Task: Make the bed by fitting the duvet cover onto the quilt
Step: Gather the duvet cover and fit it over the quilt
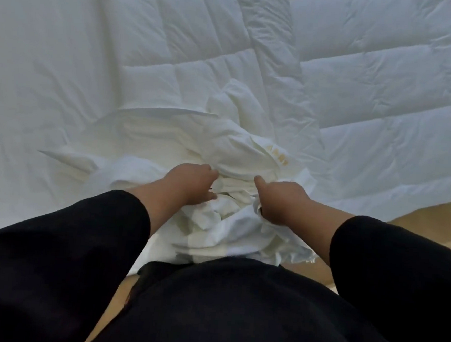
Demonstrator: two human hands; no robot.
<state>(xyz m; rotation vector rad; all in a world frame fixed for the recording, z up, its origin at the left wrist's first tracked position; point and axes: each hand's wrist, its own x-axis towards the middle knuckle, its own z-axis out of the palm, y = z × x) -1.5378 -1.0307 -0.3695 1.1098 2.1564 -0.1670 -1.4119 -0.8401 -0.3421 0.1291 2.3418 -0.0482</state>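
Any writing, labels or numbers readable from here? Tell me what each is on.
Gold lettering on a fold of the duvet cover, lettering at: about four characters, too blurred to read.
No other text, numbers or signs show on the quilt or elsewhere.

Left hand (191,181), right hand (281,201): fingers curled, gripping.

The light is dim, soft and cool, giving the white quilt (359,73) a bluish-grey cast, while the bunched duvet cover (237,145) reads warmer, cream. Shadows are faint, lying only in folds. No glare. The black sleeves (53,252) lose all detail. The wide lens bows the edges; the whole frame is slightly soft.
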